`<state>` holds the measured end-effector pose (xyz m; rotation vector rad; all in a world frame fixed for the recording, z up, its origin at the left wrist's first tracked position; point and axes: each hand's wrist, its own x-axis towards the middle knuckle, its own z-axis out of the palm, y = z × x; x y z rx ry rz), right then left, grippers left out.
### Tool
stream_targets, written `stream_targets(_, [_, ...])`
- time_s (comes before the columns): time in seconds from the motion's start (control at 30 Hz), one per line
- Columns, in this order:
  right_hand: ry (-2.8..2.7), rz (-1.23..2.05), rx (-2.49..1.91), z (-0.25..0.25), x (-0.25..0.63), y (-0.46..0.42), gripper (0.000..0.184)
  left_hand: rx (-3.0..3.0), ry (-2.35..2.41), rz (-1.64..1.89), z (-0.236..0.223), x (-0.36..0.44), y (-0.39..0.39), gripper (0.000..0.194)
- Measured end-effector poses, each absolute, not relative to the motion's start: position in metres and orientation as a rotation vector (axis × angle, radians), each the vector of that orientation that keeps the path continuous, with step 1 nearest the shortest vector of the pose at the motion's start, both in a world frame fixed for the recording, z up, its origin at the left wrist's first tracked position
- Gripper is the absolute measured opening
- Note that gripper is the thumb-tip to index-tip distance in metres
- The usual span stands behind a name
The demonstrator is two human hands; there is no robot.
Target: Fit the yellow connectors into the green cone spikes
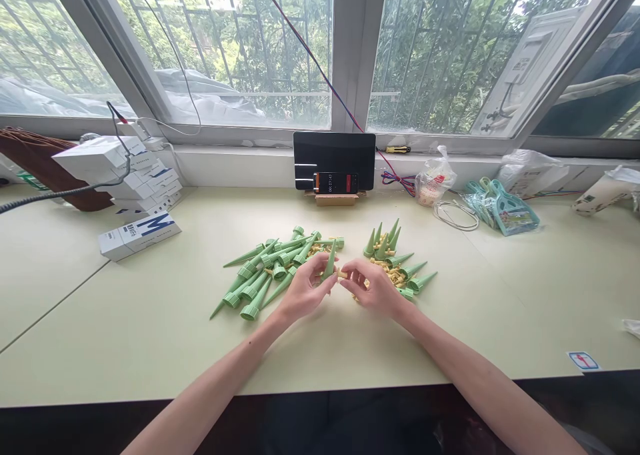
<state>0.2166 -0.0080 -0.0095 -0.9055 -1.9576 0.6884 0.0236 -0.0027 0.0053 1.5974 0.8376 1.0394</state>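
Pale tabletop (pixel 310 361) by window (pixel 240 48) | head view: my L hand (pixel 306 289) closed round green spike (pixel 331 260), tip up; my R hand (pixel 371 287) pinching yellow pc (pixel 343 275) just beside it, betw. green pile (pixel 257 283) & yellow bits (pixel 397 277) | step, prob.: mating the 2 | next needs: L steady, R aligned w/ spike's side, gentle push

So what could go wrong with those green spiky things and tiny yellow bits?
The yellow piece in the right hand is tiny, so it might slip and get lost among the loose yellow bits. The upright green spikes stand close to that hand and could topple if bumped. The left hand holds a pointy green spike, which might poke a finger.
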Motion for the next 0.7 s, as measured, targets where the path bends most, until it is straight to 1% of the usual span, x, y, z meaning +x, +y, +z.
stream_targets(0.1, [-1.959, 0.669, -0.899, -0.0112, 0.2164, -0.0068, 0.009, 1.606, 0.835, 1.033, 0.0056, 0.0236, -0.0026, 0.024])
stream_targets(0.23, [-1.979, 0.661, -0.906, -0.0115, 0.2166, -0.0065, 0.008, 1.621, 0.831, 1.029, 0.0058, 0.0232, -0.0030, 0.024])
stream_targets(0.7, [-2.049, 0.635, -0.974, -0.0106, 0.2177, -0.0064, 0.024, 1.601, 0.826, 1.012, 0.0056, 0.0230, -0.0033, 0.025])
